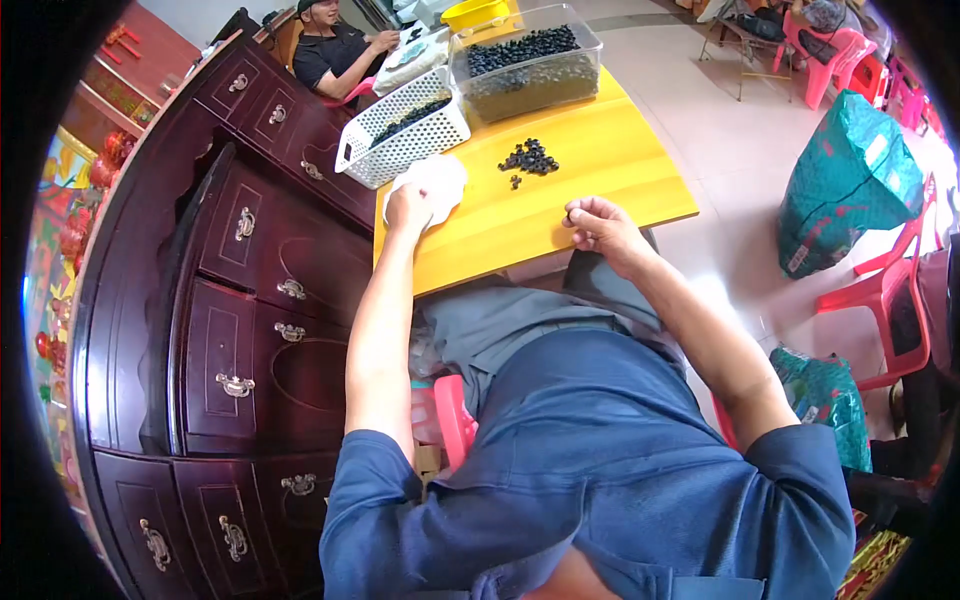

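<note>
My left hand (pixel 410 207) is closed at the left side of the yellow table, over a white round-edged thing (pixel 448 180) that looks like a bag or cloth. Its fingertips are too small to show what they hold. At the table's front right, my right hand (pixel 606 232) pinches a small dark piece between thumb and fingers. Between the hands and farther back lies a loose pile of small black pieces (pixel 530 158). Behind my left hand stands a white perforated basket (pixel 420 142) with more black pieces in it.
A clear plastic bin (pixel 530 97) of black pieces stands at the table's (pixel 640 150) far end. Dark wooden drawers (pixel 270 230) line the left. Across the table sits another person (pixel 335 55). Green woven sacks (pixel 850 190) and a red plastic chair (pixel 890 300) are on the right.
</note>
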The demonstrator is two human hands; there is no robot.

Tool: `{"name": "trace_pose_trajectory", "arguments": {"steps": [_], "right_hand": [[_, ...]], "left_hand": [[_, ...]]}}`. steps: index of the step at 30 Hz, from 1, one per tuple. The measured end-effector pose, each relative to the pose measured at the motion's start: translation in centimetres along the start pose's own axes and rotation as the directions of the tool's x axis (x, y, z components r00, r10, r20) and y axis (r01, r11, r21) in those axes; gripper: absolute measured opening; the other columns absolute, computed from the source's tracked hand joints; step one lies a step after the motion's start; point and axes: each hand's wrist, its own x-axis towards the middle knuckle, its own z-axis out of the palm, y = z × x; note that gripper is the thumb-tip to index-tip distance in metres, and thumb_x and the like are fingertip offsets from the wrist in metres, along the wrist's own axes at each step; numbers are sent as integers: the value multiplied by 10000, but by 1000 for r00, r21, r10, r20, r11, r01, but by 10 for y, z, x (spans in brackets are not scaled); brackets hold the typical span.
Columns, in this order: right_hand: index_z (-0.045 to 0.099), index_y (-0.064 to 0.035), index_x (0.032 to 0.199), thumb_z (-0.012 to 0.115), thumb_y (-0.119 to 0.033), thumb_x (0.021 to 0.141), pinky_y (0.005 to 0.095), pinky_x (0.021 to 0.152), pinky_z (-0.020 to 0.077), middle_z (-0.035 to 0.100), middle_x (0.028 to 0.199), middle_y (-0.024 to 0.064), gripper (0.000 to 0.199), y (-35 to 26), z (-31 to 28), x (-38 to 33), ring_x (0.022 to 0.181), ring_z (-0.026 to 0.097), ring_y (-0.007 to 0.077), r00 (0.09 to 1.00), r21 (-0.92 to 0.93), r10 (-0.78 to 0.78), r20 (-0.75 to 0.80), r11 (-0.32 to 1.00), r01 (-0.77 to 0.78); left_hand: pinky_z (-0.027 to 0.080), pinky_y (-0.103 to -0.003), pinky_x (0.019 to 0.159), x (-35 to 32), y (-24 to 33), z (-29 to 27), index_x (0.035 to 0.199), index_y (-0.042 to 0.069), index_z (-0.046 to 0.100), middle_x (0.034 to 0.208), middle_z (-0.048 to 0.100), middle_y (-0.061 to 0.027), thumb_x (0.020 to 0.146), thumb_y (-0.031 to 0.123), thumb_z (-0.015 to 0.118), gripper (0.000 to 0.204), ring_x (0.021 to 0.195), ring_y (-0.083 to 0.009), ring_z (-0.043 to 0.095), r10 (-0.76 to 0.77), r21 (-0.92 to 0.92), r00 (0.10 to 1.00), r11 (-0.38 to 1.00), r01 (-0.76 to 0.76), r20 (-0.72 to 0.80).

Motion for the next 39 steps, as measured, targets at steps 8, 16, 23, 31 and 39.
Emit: {"name": "trace_pose_trajectory", "arguments": {"steps": [8,16,23,31,39], "right_hand": [[622,-106,1043,655,-188,955,189,622,462,662,908,-19,125,0,0,0,670,582,49,1000,-33,3,13,999,-2],[614,-109,1060,615,-173,988,195,639,496,668,919,-7,97,1,1,1,662,585,52,1000,-40,19,11,999,-19],[613,-105,1062,620,-177,984,196,632,492,670,912,-4,106,2,-4,3,670,585,56,1000,-88,-10,13,996,11],[654,-90,1027,647,-161,941,201,615,475,649,850,4,111,20,-15,12,642,556,65,987,-169,-98,130,978,120],[662,-82,991,616,-201,972,202,590,450,578,747,-41,130,22,3,3,634,532,54,993,-294,-43,113,953,74]], "left_hand": [[547,-453,736,1,-4,4,847,62,748,842,707,-200,814,310,658,265,789,-372,694,123,-28,984,991,-128,-129],[545,-480,736,2,-4,4,815,39,734,826,699,-223,822,260,628,245,786,-396,687,142,36,982,990,-138,-126],[543,-478,735,-12,6,-10,826,28,720,817,702,-210,829,241,618,236,777,-388,688,152,14,977,988,-152,-152],[522,-394,629,-86,99,-52,811,39,662,726,679,-129,835,150,671,114,675,-301,675,215,-475,961,837,-272,-172],[526,-403,645,-149,160,-64,800,47,630,759,657,-108,807,112,663,74,726,-297,659,458,-444,871,752,-486,-178]]}}
